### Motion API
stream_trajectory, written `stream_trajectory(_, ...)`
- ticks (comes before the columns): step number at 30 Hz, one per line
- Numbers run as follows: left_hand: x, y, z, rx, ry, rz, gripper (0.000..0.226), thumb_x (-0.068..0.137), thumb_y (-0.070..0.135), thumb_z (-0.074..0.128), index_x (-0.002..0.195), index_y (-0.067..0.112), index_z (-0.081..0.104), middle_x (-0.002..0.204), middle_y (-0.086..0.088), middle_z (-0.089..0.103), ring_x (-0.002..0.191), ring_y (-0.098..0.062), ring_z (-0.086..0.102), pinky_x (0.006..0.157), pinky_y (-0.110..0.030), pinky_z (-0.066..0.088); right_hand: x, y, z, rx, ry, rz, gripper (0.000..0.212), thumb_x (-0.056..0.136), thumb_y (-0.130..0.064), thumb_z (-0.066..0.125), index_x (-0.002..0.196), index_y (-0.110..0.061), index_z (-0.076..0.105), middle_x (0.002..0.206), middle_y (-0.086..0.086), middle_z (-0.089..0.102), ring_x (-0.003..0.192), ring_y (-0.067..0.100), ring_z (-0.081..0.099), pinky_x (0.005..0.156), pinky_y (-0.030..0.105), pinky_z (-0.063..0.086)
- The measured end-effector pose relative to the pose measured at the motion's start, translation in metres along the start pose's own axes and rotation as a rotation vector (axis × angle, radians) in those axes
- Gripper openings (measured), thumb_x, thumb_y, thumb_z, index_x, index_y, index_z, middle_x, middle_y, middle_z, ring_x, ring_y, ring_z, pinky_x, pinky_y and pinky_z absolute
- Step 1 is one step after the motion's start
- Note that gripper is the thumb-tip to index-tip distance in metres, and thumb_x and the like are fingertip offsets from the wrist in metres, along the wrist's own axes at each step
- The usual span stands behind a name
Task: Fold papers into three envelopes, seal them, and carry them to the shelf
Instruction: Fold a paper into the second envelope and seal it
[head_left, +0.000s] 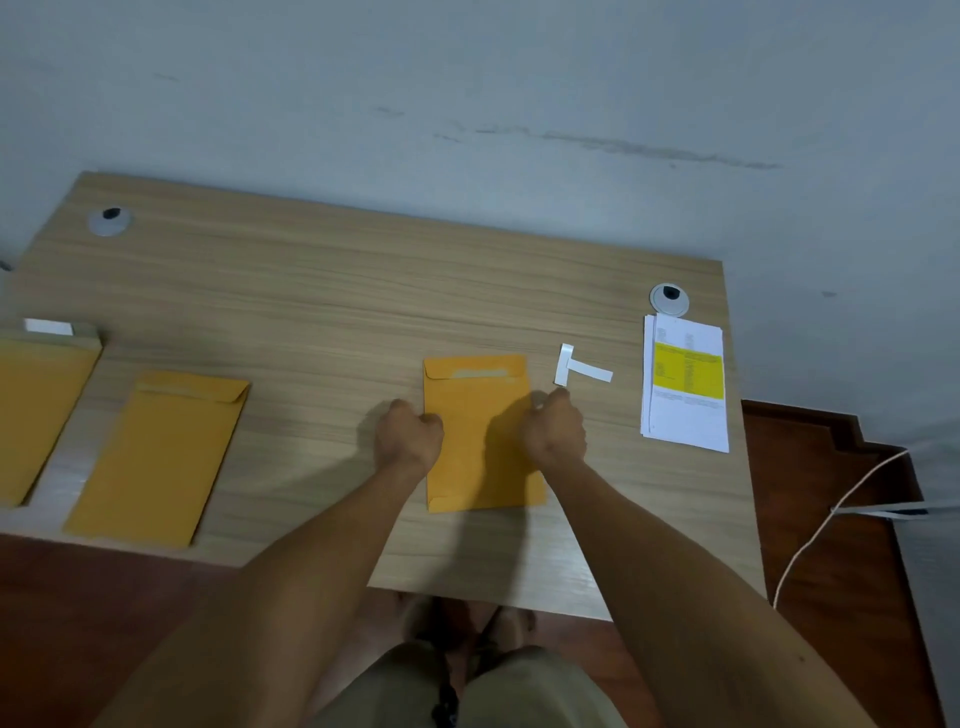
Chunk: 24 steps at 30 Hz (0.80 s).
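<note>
A yellow-brown envelope (480, 441) lies upright in front of me on the wooden desk (322, 291), with a pale strip across its flap at the top. My left hand (408, 436) is curled at its left edge, thumb on the paper. My right hand (553, 431) is curled at its right edge, and a small pale bit shows at the fingertips. A second envelope (161, 457) with its flap folded lies to the left. A third envelope (36, 410) lies at the far left with white paper sticking out of its top. A stack of printed sheets (685, 384) with a yellow block rests at the right.
Two white paper strips (576, 366) lie crossed between the middle envelope and the sheets. Round grey cable holes (669, 299) sit at the desk's back corners. A wall stands right behind the desk. A white cord (831, 519) runs over the red-brown floor at the right.
</note>
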<state>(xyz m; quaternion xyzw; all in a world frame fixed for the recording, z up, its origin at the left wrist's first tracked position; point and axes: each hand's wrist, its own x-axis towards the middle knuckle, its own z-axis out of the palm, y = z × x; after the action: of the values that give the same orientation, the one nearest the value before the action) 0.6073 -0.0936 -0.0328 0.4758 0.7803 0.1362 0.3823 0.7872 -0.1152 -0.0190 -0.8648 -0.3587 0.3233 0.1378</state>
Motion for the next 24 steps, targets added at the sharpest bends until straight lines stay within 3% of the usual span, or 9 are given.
stream_trajectory(1,-0.004,-0.002,0.000,-0.065,-0.001,-0.035,0.014,0.087,0.024,0.062,0.081,0.011,0.061,0.086,-0.017,0.068,0.074,-0.030,0.061,0.059,-0.028,0.041,-0.001,0.001,0.001,0.063,-0.014,0.031,0.038,0.099,-0.022,0.049,0.132,-0.004,0.048,0.123,0.017,0.061,0.113,0.039,0.060,0.082,0.041,0.048)
stream_trajectory(2,-0.006,-0.003,0.002,-0.139,-0.005,-0.070,0.021,0.084,0.020,0.064,0.068,0.014,0.053,0.072,-0.013,0.061,0.067,-0.027,0.057,0.057,-0.029,0.041,-0.003,0.001,0.002,0.133,-0.027,0.058,0.035,0.099,-0.022,0.051,0.128,-0.003,0.051,0.121,0.017,0.062,0.113,0.039,0.060,0.080,0.038,0.046)
stream_trajectory(4,-0.006,-0.005,0.003,-0.279,-0.025,-0.151,0.031,0.083,0.015,0.069,0.061,0.019,0.047,0.068,-0.005,0.055,0.070,-0.024,0.057,0.064,-0.032,0.049,-0.001,0.004,0.004,0.229,-0.065,0.079,0.027,0.097,-0.019,0.053,0.120,-0.005,0.056,0.111,0.015,0.063,0.107,0.037,0.061,0.077,0.034,0.044)
stream_trajectory(6,-0.008,-0.010,0.002,-0.417,-0.041,-0.218,0.024,0.085,0.008,0.070,0.068,0.017,0.057,0.076,-0.003,0.061,0.079,-0.022,0.060,0.075,-0.032,0.051,0.003,0.010,0.007,0.286,-0.108,0.075,0.008,0.095,-0.016,0.053,0.096,-0.011,0.058,0.087,0.007,0.059,0.088,0.031,0.058,0.071,0.032,0.042)
stream_trajectory(8,-0.007,-0.013,0.000,-0.527,-0.056,-0.264,0.006,0.086,0.005,0.069,0.090,0.009,0.068,0.094,-0.007,0.069,0.090,-0.023,0.066,0.085,-0.035,0.057,0.005,0.012,0.008,0.361,-0.136,0.076,0.021,0.092,-0.011,0.052,0.071,-0.015,0.049,0.071,0.002,0.049,0.072,0.024,0.048,0.065,0.031,0.038)
stream_trajectory(9,-0.006,-0.015,-0.001,-0.554,-0.069,-0.272,0.015,0.086,0.005,0.068,0.100,0.008,0.070,0.101,-0.008,0.071,0.094,-0.024,0.068,0.088,-0.039,0.058,0.004,0.012,0.007,0.386,-0.149,0.076,0.024,0.090,-0.011,0.052,0.067,-0.016,0.045,0.068,0.002,0.047,0.068,0.023,0.045,0.063,0.032,0.036)
stream_trajectory(13,-0.003,-0.017,-0.021,-0.589,-0.070,-0.248,0.029,0.080,0.010,0.064,0.106,0.017,0.071,0.103,-0.008,0.074,0.092,-0.028,0.072,0.084,-0.050,0.061,-0.003,-0.002,0.006,0.449,-0.219,0.051,0.012,0.086,-0.016,0.056,0.074,-0.016,0.053,0.076,0.005,0.058,0.072,0.026,0.054,0.061,0.035,0.042)
stream_trajectory(18,0.001,-0.016,-0.071,-0.588,-0.018,-0.192,0.022,0.086,0.008,0.062,0.105,0.017,0.070,0.105,-0.007,0.073,0.095,-0.027,0.071,0.087,-0.047,0.059,-0.016,-0.039,0.020,0.467,-0.244,-0.015,0.007,0.083,-0.019,0.058,0.078,-0.015,0.059,0.080,0.008,0.065,0.076,0.032,0.063,0.062,0.043,0.051)
stream_trajectory(24,0.031,-0.049,-0.145,-0.542,0.008,-0.151,0.020,0.090,0.010,0.067,0.110,0.014,0.068,0.118,-0.009,0.068,0.108,-0.029,0.065,0.096,-0.046,0.055,-0.052,-0.101,0.060,0.438,-0.240,-0.078,0.011,0.087,-0.018,0.059,0.078,-0.014,0.055,0.079,0.008,0.061,0.072,0.029,0.059,0.059,0.043,0.052)
